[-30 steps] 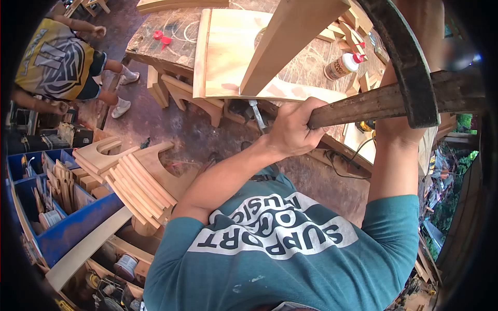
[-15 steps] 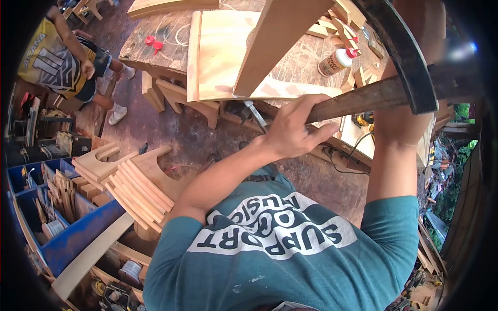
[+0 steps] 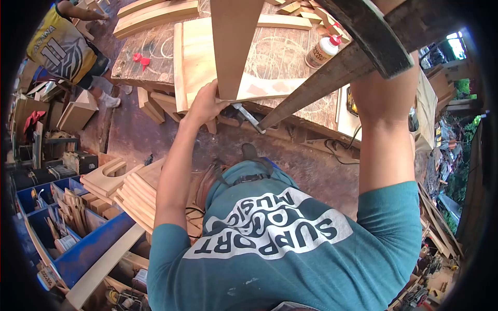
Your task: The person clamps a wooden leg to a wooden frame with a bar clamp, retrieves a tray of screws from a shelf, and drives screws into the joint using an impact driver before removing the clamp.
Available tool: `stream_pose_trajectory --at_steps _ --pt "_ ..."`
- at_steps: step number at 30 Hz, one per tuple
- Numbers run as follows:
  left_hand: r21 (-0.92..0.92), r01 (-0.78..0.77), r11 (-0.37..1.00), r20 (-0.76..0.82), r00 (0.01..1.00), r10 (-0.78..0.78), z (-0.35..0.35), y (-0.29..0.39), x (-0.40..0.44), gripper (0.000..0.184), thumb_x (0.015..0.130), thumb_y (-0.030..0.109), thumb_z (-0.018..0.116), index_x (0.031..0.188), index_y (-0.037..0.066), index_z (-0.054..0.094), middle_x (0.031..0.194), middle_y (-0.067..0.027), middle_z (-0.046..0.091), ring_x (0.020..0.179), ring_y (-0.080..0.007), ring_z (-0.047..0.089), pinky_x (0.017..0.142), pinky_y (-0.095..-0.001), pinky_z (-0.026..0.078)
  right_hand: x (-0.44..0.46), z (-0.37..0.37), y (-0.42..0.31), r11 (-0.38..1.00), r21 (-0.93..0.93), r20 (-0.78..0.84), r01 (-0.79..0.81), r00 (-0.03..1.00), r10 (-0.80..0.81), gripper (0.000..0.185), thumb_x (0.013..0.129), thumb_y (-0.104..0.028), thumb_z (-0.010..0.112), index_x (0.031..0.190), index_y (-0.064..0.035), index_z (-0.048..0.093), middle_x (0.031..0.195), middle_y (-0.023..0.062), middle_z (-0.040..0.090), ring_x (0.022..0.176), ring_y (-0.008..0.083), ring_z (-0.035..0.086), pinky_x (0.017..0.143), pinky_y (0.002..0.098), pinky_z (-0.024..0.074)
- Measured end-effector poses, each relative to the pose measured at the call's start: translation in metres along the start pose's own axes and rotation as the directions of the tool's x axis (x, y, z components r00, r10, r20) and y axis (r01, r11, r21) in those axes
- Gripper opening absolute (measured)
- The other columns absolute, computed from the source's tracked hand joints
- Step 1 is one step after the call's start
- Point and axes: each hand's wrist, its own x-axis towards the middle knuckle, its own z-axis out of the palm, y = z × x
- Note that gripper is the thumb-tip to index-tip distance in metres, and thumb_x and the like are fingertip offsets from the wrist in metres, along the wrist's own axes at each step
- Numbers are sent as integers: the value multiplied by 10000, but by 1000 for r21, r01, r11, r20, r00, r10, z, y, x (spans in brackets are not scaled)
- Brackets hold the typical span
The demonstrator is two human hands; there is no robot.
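Note:
At the near edge of the bench, my left hand [image 3: 204,103] is closed at the foot of an upright wooden board [image 3: 233,49], its fingers against the wood and the thumb underneath. The board stands over a pale wooden panel [image 3: 194,52]. A long dark wooden bar [image 3: 316,85] with a black metal jaw [image 3: 371,36] slants across the view; its lower end is near a metal rod [image 3: 248,118] below the bench edge. My right forearm [image 3: 386,98] rises behind the bar. The right hand's fingers are hidden.
A glue bottle [image 3: 322,51], red clips [image 3: 140,61] and wood offcuts [image 3: 295,9] lie on the workbench [image 3: 161,62]. Curved wooden parts [image 3: 137,194] and a blue divided box [image 3: 98,243] are at the left. Another person [image 3: 67,46] stands at the upper left.
My left hand has let go of the dark bar and moved left to the foot of the board. The bar has tilted, its lower end swinging down and left. The other person has shifted.

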Motion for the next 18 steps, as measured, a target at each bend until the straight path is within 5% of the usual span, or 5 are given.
stream_pose_trajectory --at_steps 2,5,11,18 --pt "102 -123 987 -140 981 137 13 -13 -3 547 794 81 819 1294 41 601 1083 -183 701 1018 -371 664 914 -438 535 -6 -6 1 1000 -2 -16 7 1000 -7 317 1080 -254 503 1272 -7 554 1135 97 627 997 199 613 862 325 511" --pt "-21 -77 997 -169 983 73 18 -10 -5 509 778 83 834 1242 32 630 1081 -168 696 1032 -366 646 931 -455 513 -7 -29 4 1000 -12 -32 1 999 -1 319 1081 -252 501 1277 -6 553 1141 98 627 1003 200 614 866 325 512" --pt "32 -115 993 -271 955 119 29 -9 -8 470 776 73 833 1203 10 647 1126 -180 681 1099 -371 616 949 -461 495 -8 -24 4 1000 -4 -11 10 1000 -10 322 1083 -248 496 1285 -3 552 1153 101 628 1014 203 616 875 325 512" --pt "24 -111 994 -229 967 114 25 -7 -7 472 785 63 822 1215 7 634 1119 -195 671 1084 -385 620 932 -458 510 -21 -15 -12 999 -38 -9 14 1000 -14 326 1085 -244 491 1294 -1 550 1166 105 630 1028 206 617 884 326 513"
